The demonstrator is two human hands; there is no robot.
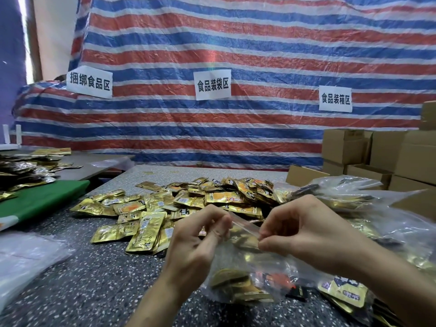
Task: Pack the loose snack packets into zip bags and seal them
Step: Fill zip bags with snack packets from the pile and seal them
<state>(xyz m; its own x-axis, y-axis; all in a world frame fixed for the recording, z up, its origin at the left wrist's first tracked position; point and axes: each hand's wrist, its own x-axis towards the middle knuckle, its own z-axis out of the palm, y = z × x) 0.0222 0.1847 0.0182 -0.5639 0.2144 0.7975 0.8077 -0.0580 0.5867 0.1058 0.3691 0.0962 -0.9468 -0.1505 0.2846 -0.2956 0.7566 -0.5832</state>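
Left hand (195, 234) and right hand (304, 234) pinch the zip bag (266, 263) top; gold snack packets (236, 282) inside, loose pile (188, 204) beyond.

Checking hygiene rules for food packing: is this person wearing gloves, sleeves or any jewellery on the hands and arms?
No gloves: the left hand and right hand are both bare. The left forearm and right forearm are bare too, with no sleeve in view up to the frame edge. No ring, watch or bracelet shows.
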